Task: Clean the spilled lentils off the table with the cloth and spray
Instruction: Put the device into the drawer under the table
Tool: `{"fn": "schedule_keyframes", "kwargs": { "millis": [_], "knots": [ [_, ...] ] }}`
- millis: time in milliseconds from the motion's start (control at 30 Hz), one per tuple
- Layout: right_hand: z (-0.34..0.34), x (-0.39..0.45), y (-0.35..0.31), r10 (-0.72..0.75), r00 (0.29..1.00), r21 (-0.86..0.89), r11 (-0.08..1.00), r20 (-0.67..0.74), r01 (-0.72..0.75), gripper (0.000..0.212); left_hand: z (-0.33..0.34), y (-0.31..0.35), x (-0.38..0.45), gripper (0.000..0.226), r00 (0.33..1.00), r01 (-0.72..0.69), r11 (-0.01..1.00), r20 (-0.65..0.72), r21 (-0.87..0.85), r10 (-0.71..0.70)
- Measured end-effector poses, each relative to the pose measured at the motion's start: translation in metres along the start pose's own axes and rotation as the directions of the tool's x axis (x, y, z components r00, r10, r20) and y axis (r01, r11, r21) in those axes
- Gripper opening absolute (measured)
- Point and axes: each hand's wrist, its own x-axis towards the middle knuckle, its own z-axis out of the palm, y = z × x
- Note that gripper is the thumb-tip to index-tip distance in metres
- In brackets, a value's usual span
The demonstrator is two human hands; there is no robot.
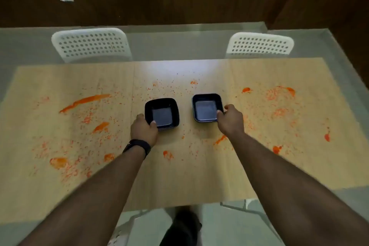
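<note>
The left hand [144, 128] pinches the near rim of one bowl [162, 113]; the right hand [231, 119] pinches another bowl's [207, 107] rim. Lentils [83, 101] lie scattered on the table [179, 175] outside both hands.

Your arms are bare from the near edge of the view up to both wrists, no sleeves showing. On your left wrist sits a black watch [137, 145] with a dark band wrapped round it. Your left hand [144, 129] and right hand [231, 119] carry no gloves or rings that show
</note>
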Motion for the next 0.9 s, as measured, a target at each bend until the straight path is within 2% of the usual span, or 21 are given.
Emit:
{"fn": "schedule_keyframes", "kwargs": {
  "millis": [133, 267, 367, 467, 533, 633, 733, 800, 900],
  "knots": [
    [0.014, 0.028, 0.003, 0.075, 0.996, -0.024, 0.997, 0.042, -0.074, 0.025, 0.014, -0.002, 0.027, 0.026, 0.996, 0.089, 0.996, -0.001, -0.017, -0.089],
    [0.017, 0.033, -0.003, 0.036, 0.999, 0.048, 0.998, 0.002, -0.036, 0.017, 0.020, 0.001, 0.034, 0.017, 0.998, 0.061, 0.998, 0.000, -0.024, -0.061],
    [0.018, 0.018, -0.018, -0.072, 0.997, 0.211, 0.975, -0.015, 0.074, 0.020, 0.025, 0.007, 0.032, 0.016, 1.000, 0.025, 0.995, 0.011, -0.100, -0.024],
    [0.026, 0.006, -0.043, -0.173, 0.984, 0.266, 0.951, 0.039, 0.157, 0.020, 0.028, 0.021, 0.027, 0.018, 0.999, 0.004, 0.983, 0.046, -0.182, 0.004],
    [0.034, 0.000, -0.053, -0.197, 0.979, 0.246, 0.953, 0.055, 0.178, 0.021, 0.027, 0.031, 0.020, 0.022, 0.998, -0.034, 0.978, 0.048, -0.204, 0.045],
    [0.040, -0.010, -0.052, -0.126, 0.992, 0.211, 0.970, 0.012, 0.121, 0.021, 0.027, 0.034, 0.009, 0.023, 0.994, -0.065, 0.966, 0.065, -0.252, 0.083],
    [0.037, -0.021, -0.036, -0.119, 0.992, 0.091, 0.988, -0.028, 0.121, 0.022, 0.027, 0.024, -0.006, 0.020, 0.994, -0.050, 0.952, 0.082, -0.303, 0.078],
    [0.033, -0.031, -0.022, -0.130, 0.990, 0.079, 0.989, 0.060, 0.125, 0.033, 0.027, 0.017, -0.024, 0.019, 0.993, -0.051, 0.939, 0.083, -0.341, 0.084],
    [0.023, -0.054, -0.008, -0.090, 0.941, 0.311, 0.950, 0.327, -0.017, 0.030, 0.028, 0.013, -0.059, 0.022, 0.990, -0.049, 0.904, 0.100, -0.425, 0.101]
  ]
}}
